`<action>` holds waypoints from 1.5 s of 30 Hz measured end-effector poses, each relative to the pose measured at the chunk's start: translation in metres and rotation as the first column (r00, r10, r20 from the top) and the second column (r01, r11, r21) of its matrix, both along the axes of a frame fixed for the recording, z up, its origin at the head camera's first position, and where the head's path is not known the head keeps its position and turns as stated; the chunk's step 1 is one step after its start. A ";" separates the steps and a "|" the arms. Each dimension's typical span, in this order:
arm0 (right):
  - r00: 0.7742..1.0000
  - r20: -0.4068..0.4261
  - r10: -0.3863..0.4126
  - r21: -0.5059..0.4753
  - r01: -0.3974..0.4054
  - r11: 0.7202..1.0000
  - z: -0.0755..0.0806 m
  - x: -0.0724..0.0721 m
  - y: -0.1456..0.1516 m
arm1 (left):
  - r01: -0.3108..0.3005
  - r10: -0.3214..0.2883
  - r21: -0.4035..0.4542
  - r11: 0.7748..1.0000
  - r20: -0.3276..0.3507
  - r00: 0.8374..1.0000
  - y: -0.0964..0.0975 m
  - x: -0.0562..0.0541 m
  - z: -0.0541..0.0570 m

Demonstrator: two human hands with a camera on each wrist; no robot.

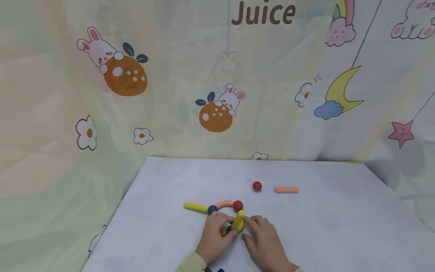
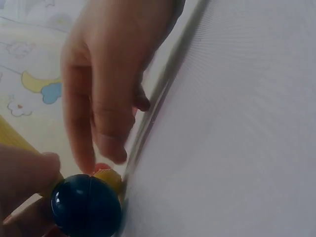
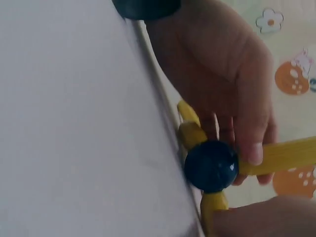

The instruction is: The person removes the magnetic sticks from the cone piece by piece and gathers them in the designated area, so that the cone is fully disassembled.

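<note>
In the head view my left hand (image 1: 216, 235) pinches a yellow stick (image 1: 239, 220) that stands up from a dark blue ball (image 3: 211, 166). The right wrist view shows the thumb of my left hand (image 3: 222, 74) on this stick, close to the ball. Other yellow pieces (image 3: 191, 133) join the same ball low down. My right hand (image 1: 266, 241) lies just right of the ball, its index fingertip at a yellow piece (image 1: 242, 226). Seen from the left wrist, the right hand (image 2: 113, 84) has fairly straight fingers pointing down, thumb apart from them.
Just beyond my hands, a yellow stick (image 1: 195, 207), a blue ball (image 1: 212, 209), an orange curved stick (image 1: 224, 203) and a red ball (image 1: 238, 206) form a chain. Farther back on the white table (image 1: 163, 181) lie another red ball (image 1: 257, 186) and a straight orange stick (image 1: 286, 190).
</note>
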State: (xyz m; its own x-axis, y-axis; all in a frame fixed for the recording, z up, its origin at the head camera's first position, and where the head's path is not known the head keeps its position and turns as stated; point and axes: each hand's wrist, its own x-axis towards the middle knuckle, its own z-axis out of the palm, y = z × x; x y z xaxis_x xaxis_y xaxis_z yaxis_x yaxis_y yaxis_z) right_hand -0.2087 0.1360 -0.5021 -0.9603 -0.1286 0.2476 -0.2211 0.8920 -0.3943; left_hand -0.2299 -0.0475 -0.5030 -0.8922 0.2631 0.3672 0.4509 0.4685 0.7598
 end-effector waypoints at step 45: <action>0.982 0.189 -0.003 -0.206 0.043 0.978 0.015 -0.011 0.044 | -0.136 0.103 -0.260 0.956 -0.136 0.985 0.000 -0.003 -0.004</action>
